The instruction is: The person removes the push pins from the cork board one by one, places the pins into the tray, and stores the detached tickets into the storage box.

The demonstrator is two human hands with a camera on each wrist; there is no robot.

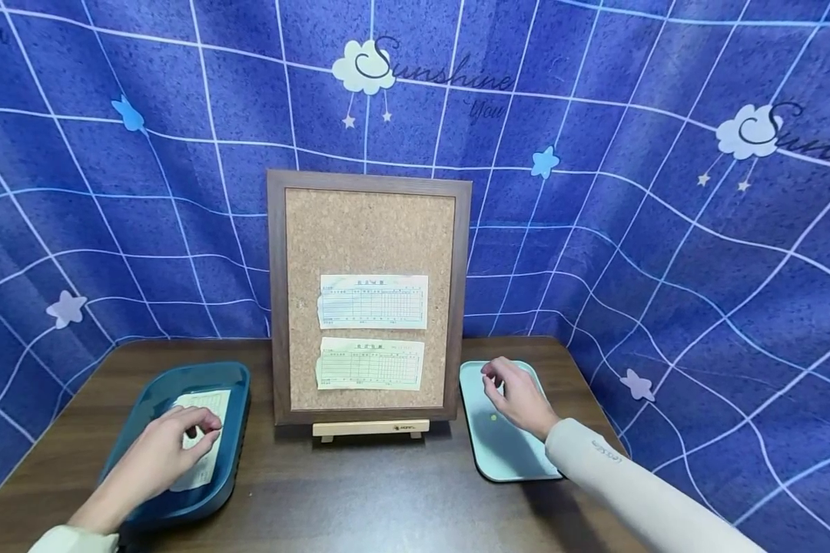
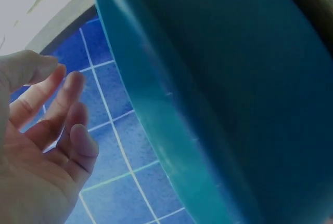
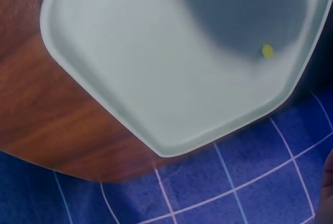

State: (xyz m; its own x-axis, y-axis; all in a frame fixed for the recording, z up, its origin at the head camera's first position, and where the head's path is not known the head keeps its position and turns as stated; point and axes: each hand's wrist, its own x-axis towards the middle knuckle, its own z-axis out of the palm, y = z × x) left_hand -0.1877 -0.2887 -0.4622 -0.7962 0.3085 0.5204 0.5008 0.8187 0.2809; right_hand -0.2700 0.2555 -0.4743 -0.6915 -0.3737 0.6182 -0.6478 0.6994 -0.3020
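Observation:
My left hand (image 1: 169,449) hovers over a dark blue basin (image 1: 238,442), its fingers loosely bent and the thumb near the index finger. Nothing shows between those fingers in the left wrist view, where the hand (image 2: 44,141) is beside the basin wall (image 2: 171,104). Inside the basin, partly behind the hand, lies a printed paper slip (image 1: 214,403). Above a pale green tray (image 1: 487,457) is my right hand (image 1: 522,399), fingers loosely bent, with nothing plainly held. A small yellow piece (image 3: 267,51) lies on the tray. Only a sliver of this hand enters the right wrist view.
A framed corkboard (image 1: 373,230) stands between basin and tray on a small wooden stand (image 1: 370,428). Two printed slips, an upper one (image 1: 373,303) and a lower one (image 1: 370,365), are on its cork. Behind the brown table (image 1: 318,491) hangs a blue grid-patterned curtain (image 1: 214,184).

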